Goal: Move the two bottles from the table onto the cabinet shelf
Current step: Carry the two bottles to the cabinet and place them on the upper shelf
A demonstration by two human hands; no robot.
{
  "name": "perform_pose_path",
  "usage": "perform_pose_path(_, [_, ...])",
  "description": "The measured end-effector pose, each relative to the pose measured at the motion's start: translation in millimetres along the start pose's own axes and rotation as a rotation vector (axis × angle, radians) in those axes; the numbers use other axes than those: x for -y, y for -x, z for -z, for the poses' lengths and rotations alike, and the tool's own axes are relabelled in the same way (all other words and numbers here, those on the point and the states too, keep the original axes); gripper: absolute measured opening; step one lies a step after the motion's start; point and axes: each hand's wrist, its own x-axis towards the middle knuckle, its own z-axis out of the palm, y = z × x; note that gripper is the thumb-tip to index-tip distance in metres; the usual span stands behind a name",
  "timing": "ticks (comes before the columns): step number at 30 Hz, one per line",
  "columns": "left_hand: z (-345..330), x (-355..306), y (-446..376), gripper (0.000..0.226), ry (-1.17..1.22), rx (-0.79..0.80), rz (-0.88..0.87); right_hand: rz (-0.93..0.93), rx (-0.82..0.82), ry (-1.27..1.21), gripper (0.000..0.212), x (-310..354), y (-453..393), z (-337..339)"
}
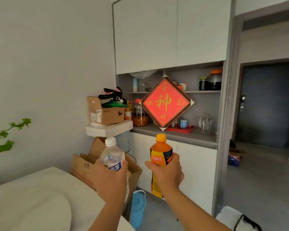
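Note:
My left hand [111, 180] grips a clear water bottle [112, 154] with a white cap and a blue-and-white label, held up in the air and tilted slightly. My right hand [168, 174] holds an orange drink bottle [160, 152] with an orange cap and a yellow label, upright. Both bottles are raised in front of the cabinet, whose grey shelf [182, 135] lies ahead and a little above them. The white table [32, 197] is at the lower left, below my left arm.
On the shelf stand a red diamond-shaped plaque [166, 104], jars, a red tray with cups and glassware. Cardboard boxes [105, 110] are stacked left of the cabinet, another box sits by the table. A blue bin [138, 207] stands on the floor. A dark door [267, 104] is at right.

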Motion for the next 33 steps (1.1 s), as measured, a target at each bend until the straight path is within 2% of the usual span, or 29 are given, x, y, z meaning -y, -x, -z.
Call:
perform_pose_path(8, [-105.5,-27.0,39.5,0.066,0.040,0.190,-0.005,-0.148,-0.231,0.066,0.068,-45.6,-93.0,80.8])
perform_pose_path(12, [-169.9,-29.0,52.8,0.063,0.034,0.236,0.011,-0.200,-0.271,0.095,0.071,-79.4,-149.7,109.1])
perform_pose_path(16, [-235.2,-37.7,60.8,0.047,0.078,0.263,-0.005,-0.182,-0.295,0.106,0.069,-99.4,-207.8,126.8])
perform_pose_path(19, [-279.0,-48.9,63.5,0.062,0.050,0.260,-0.033,-0.131,-0.300,0.097,0.065,-101.4,-249.5,138.3])
perform_pose_path(22, [-314.0,-60.8,59.3,0.069,0.026,0.242,-0.079,-0.062,-0.287,0.087,0.062,-94.1,-286.9,141.6])
perform_pose_path(26, [-354.0,-64.7,42.5,0.071,0.047,0.248,-0.092,-0.004,-0.263,0.077,0.070,-87.1,-331.2,131.3])
perform_pose_path(33, [-426.6,-50.5,-4.1,0.068,0.077,0.275,-0.076,-0.014,-0.242,0.136,0.074,-109.4,-391.8,86.9])
